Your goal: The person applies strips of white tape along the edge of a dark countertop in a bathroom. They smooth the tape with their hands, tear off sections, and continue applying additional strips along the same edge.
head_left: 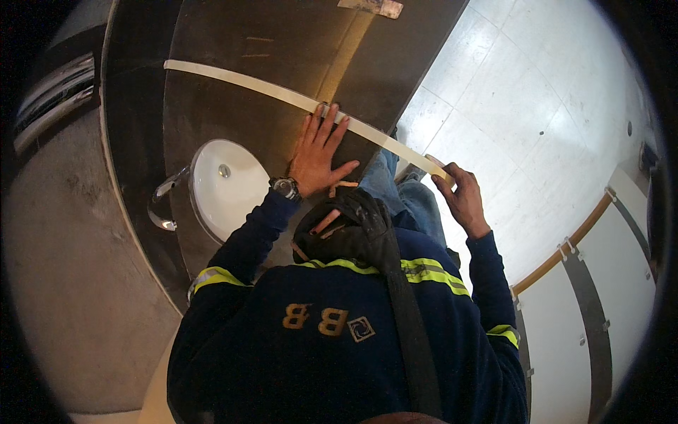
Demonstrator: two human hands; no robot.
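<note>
A pale strip of masking tape (pixel 244 83) runs across the dark countertop (pixel 233 127), from near its back edge to past its front edge. My left hand (pixel 318 155) lies flat, fingers spread, with the fingertips pressing on the strip about midway. Off the counter's front edge, my right hand (pixel 462 198) grips the roll of masking tape (pixel 435 164) between thumb and fingers. The strip stretches from this roll to the counter, and its last length hangs free in the air.
A white washbasin (pixel 224 185) with a chrome faucet (pixel 164 201) is left of my left hand. A small flat piece (pixel 371 7) lies at the counter's far end. A dark bag (pixel 339 226) hangs at my chest. White partition panels (pixel 558 339) stand right, beyond the pale tiled floor (pixel 522 106).
</note>
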